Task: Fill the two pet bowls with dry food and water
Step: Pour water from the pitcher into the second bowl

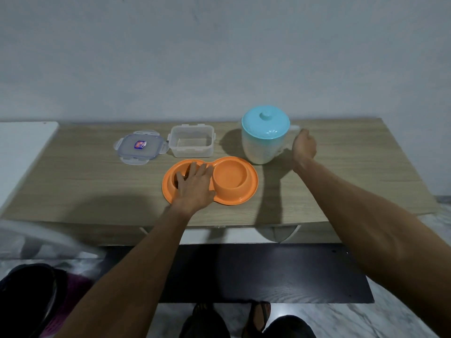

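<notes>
Centre frame, left hand lies spread on the orange plastic double pet bowl; right hand grips the turquoise-lidded white jug by its handle

So the orange double pet bowl sits flat about mid-bench, long side running left-right. Right bowl looks dry and empty, just bare orange plastic. Left bowl is mostly under the left hand, fingers straight across it, with a few dark bits peeking out between them. Right behind it, toward the back edge, there's the clear food box, open and upright, looks empty. Its clip lid lies flat just left of it, sticker up. The jug, pale body with a turquoise knobbed top, stands upright behind the bowl's right end, and the right hand is at its handle.
</notes>
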